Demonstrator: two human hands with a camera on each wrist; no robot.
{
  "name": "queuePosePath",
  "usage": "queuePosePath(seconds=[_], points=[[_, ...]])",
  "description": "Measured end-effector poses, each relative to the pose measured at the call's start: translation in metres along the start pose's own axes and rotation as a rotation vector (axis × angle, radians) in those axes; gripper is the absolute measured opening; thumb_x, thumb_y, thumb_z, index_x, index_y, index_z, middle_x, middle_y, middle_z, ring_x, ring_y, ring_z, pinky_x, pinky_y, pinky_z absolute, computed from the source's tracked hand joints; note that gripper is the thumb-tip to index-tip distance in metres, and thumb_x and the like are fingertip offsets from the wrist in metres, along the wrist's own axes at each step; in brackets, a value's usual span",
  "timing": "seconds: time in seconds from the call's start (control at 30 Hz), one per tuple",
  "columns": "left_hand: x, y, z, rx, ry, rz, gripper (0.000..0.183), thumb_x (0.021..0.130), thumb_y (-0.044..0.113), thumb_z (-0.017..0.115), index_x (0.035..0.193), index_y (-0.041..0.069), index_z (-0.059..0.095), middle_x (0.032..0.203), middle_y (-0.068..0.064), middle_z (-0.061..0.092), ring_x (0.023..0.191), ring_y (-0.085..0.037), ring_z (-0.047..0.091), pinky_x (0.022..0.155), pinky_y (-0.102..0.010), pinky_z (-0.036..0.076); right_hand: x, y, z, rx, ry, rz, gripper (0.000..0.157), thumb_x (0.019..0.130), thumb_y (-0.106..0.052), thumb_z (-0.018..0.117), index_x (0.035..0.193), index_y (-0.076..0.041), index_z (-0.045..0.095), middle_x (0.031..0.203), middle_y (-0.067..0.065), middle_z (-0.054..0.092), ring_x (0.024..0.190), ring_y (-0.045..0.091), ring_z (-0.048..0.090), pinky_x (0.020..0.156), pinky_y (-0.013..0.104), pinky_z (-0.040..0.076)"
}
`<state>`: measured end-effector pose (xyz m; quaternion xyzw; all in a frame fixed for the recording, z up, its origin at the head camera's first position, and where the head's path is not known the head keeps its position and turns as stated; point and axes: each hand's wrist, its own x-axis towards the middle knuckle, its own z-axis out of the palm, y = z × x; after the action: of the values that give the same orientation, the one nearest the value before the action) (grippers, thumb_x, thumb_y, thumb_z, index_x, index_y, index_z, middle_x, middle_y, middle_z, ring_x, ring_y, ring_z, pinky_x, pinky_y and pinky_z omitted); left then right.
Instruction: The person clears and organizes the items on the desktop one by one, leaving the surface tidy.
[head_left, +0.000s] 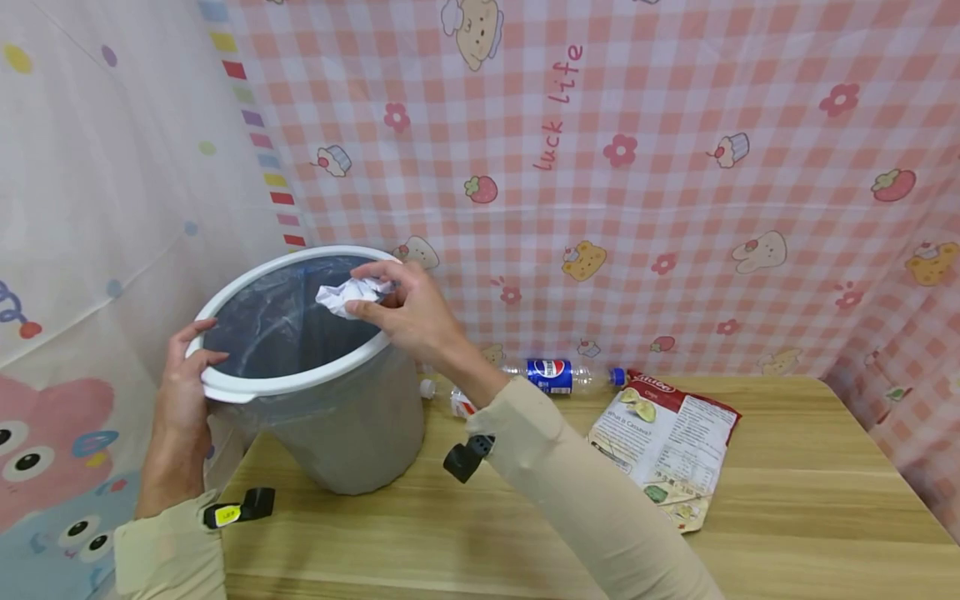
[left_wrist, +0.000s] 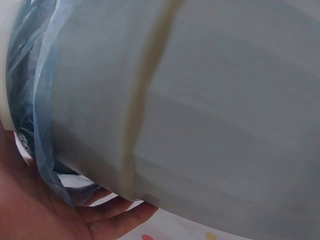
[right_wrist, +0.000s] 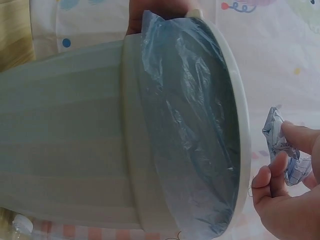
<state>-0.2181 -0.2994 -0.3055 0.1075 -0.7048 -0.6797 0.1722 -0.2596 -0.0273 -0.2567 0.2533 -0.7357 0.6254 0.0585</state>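
Note:
A grey trash can [head_left: 352, 433] with a white rim stands on the left of the wooden table, lined with a thin bluish plastic bag [right_wrist: 190, 120]. My left hand [head_left: 182, 379] grips the can's left edge, with fingers over the rim; in the left wrist view, other fingers of the left hand [left_wrist: 95, 215] lie against the outer wall. Over the can's mouth, my right hand [head_left: 422, 317] pinches a crumpled white paper [head_left: 347, 294] between thumb and fingers. Printed marks show on the paper [right_wrist: 274, 135] in the right wrist view. The can's bottom inside is hidden.
Right of the can, a clear plastic bottle with a blue label [head_left: 550, 376] lies on its side at the back. Another bottle with a white cap [head_left: 427, 388] lies partly behind my right arm. A chip bag [head_left: 675, 450] lies flat on the table [head_left: 810, 492]. Patterned curtains [head_left: 675, 200] border the table.

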Motion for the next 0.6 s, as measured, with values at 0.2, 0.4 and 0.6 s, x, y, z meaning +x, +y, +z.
queuePosePath(seconds=[0.2,0.4,0.6], points=[[0.0003,-0.0008,-0.0003,-0.004,-0.001,0.0,0.044,0.102,0.022,0.041,0.144,0.034,0.038,0.151,-0.006,0.026,0.09,-0.004,0.058,0.062,-0.013,0.048,0.0024,0.0042,0.0031,0.015,-0.019,-0.025,0.035,0.089,-0.012,0.074,0.122,-0.006,0.066,0.103,0.006,0.052,0.06,0.009,0.048,0.05,0.021,0.039],[-0.0001,-0.0007,-0.0001,0.002,0.003,-0.007,0.045,0.103,0.022,0.041,0.145,0.034,0.037,0.152,-0.006,0.026,0.088,-0.003,0.06,0.061,-0.013,0.049,0.0022,0.0054,0.0061,-0.018,-0.018,-0.026,0.036,0.089,-0.013,0.074,0.123,-0.008,0.066,0.109,0.004,0.056,0.063,0.01,0.052,0.052,0.022,0.043],[0.0005,0.0003,0.0007,0.022,0.007,-0.013,0.046,0.102,0.023,0.041,0.146,0.035,0.037,0.156,-0.006,0.023,0.096,-0.007,0.055,0.063,-0.012,0.047,0.0012,0.0069,0.0061,-0.008,-0.002,-0.003,0.042,0.09,-0.015,0.074,0.13,-0.011,0.062,0.118,0.007,0.05,0.069,0.009,0.055,0.057,0.023,0.046]])
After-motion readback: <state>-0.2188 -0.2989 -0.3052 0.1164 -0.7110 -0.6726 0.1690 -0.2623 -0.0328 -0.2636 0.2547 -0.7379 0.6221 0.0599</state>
